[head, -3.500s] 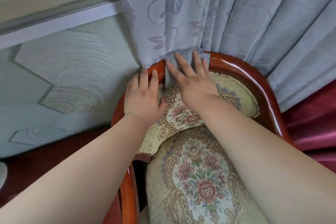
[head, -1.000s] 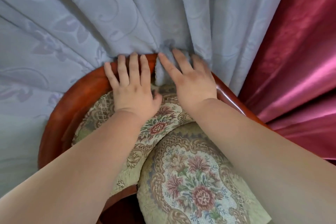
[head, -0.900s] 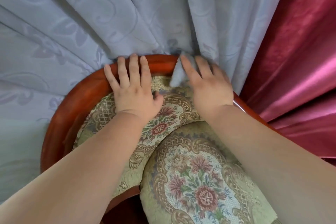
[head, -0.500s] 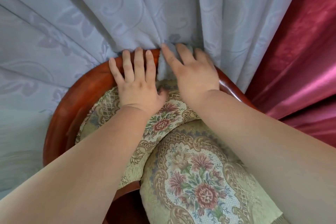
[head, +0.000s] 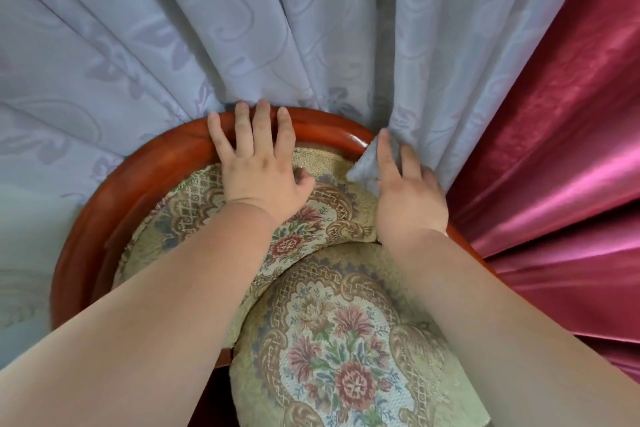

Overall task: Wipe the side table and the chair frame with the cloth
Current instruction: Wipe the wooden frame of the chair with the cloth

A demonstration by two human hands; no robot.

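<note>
Red-brown chair frame, left hand flat, right hand flattening cloth, curtains behind

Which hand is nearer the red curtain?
Right. The right hand, pressing the cloth on the frame, is beside the red curtain; the left hand rests further away.
</note>
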